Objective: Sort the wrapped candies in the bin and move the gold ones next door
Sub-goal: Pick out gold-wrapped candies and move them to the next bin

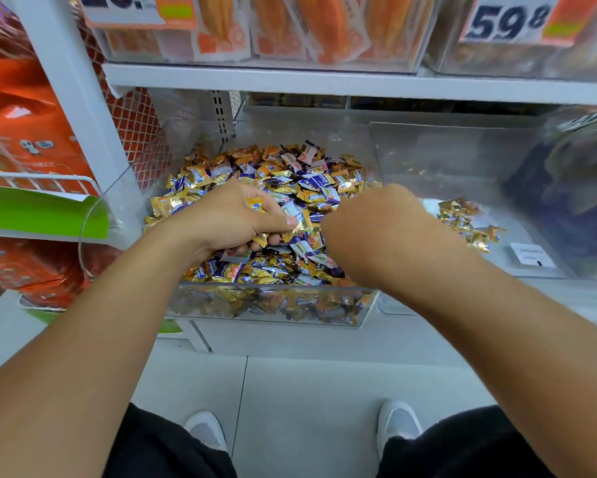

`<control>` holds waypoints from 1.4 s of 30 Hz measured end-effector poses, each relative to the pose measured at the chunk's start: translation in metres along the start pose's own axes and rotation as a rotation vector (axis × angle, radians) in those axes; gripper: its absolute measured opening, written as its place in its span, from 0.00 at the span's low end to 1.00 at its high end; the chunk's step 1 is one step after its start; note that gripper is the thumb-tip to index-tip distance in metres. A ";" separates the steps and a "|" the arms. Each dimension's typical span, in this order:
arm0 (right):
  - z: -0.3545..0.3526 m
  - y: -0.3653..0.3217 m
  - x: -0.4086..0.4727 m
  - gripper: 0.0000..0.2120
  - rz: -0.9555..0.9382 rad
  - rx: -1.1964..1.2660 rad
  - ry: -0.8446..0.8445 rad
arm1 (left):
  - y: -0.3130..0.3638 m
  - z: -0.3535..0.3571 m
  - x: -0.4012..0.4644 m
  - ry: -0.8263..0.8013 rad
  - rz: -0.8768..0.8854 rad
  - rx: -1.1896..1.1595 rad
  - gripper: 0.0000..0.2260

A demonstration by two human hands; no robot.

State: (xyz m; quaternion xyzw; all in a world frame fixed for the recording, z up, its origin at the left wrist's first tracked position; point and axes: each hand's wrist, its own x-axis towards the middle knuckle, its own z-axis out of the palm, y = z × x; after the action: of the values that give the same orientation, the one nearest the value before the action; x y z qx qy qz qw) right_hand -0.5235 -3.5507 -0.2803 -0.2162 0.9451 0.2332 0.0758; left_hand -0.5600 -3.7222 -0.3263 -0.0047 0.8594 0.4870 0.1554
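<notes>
A: Where are the candies?

B: Heaped in a clear bin (272, 305) on the lower shelf — a mix of gold and purple-and-white wrappers (283, 174), piled highest toward the back.

A: And the left hand?

B: The left hand (228, 215) is down in the heap, fingers curled round a clutch of candies. A gold one (255, 204) pokes out above the thumb, and a pale wrapper sits by the thumb tip.

A: The right?

B: The right hand (379, 232) is over the bin's right side, back toward the camera. Its fingers are hidden and it is blurred — I cannot tell whether they are spread or pinching anything.

A: What is next door?

B: A second clear bin (462, 150), just beside the first on the right. A small gold pile (466, 219) lies on its floor near the left wall, with a white label (531, 255) toward the front.

A: Anything else around?

B: Orange packets (290, 25) and a price tag (510, 22) on the shelf above, orange bags (28, 125) at the left. Below, white shoes (207, 429) on a tiled floor.
</notes>
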 end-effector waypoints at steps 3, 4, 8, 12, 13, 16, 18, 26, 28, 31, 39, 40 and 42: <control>0.002 -0.009 0.004 0.12 -0.030 -0.115 -0.093 | 0.000 0.001 -0.005 0.037 -0.003 0.008 0.12; 0.002 -0.011 0.005 0.12 -0.051 -0.141 -0.095 | -0.001 0.001 -0.006 0.049 -0.002 -0.003 0.12; -0.002 0.009 0.003 0.11 -0.129 0.162 0.015 | -0.004 -0.001 -0.013 0.038 0.017 -0.045 0.08; 0.001 0.061 -0.009 0.09 -0.139 0.897 0.220 | 0.004 0.003 -0.018 0.043 0.104 -0.230 0.07; 0.011 0.070 -0.012 0.09 -0.083 1.119 0.244 | 0.011 0.006 -0.020 0.055 0.138 -0.274 0.06; 0.053 0.090 -0.015 0.08 0.095 1.655 0.129 | 0.041 0.025 -0.023 0.064 0.245 -0.313 0.05; 0.079 0.108 -0.012 0.05 0.217 1.868 -0.029 | 0.065 0.042 -0.017 0.042 0.282 -0.266 0.06; 0.125 0.161 -0.020 0.10 0.593 2.166 -0.119 | 0.137 0.104 0.046 -0.138 0.203 0.081 0.09; 0.133 0.169 -0.021 0.16 0.634 2.271 -0.067 | 0.146 0.115 0.059 -0.176 0.102 -0.017 0.10; 0.142 0.179 -0.020 0.25 0.667 2.417 -0.004 | 0.152 0.125 0.070 -0.249 -0.026 -0.186 0.13; 0.153 0.187 -0.020 0.36 0.666 2.553 0.079 | 0.150 0.127 0.070 -0.340 -0.056 -0.224 0.21; 0.153 0.188 -0.020 0.39 0.639 2.561 0.083 | 0.150 0.128 0.067 -0.318 -0.011 -0.217 0.21; 0.152 0.187 -0.021 0.44 0.584 2.589 0.079 | 0.146 0.125 0.056 -0.264 0.131 -0.209 0.17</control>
State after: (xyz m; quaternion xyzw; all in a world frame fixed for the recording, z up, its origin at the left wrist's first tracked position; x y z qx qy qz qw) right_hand -0.5810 -3.3220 -0.3326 0.2147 0.4966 -0.8283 0.1457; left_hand -0.6040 -3.5326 -0.2793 0.0991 0.7747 0.5793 0.2334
